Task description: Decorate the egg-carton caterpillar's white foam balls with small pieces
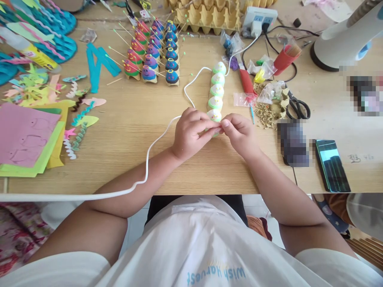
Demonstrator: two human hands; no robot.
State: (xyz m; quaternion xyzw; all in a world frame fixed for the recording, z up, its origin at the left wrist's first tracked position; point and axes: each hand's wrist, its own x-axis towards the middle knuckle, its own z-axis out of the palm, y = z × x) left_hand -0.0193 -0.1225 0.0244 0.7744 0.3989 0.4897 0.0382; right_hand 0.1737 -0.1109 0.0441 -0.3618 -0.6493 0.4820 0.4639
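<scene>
A strip of egg-carton cups [216, 91] coated in white and green lies lengthwise in front of me, small coloured spots on its bumps. My left hand [193, 133] is at the strip's near end, covering part of the last cup, with thumb and fingers pinched together. My right hand [241, 133] meets it fingertip to fingertip just right of the strip, also in a pinch. Whatever lies between the fingertips is too small or hidden to make out. A white cable [147, 159] crosses my left forearm and runs behind the left hand.
Painted egg-carton strips [149, 59] bristling with thin sticks stand at back left. Coloured paper sheets [28, 133] and cut-outs lie left. To the right are scissors [298, 107], wood shavings [265, 115], a red tube [285, 59], a phone [332, 165] and a power strip [259, 18].
</scene>
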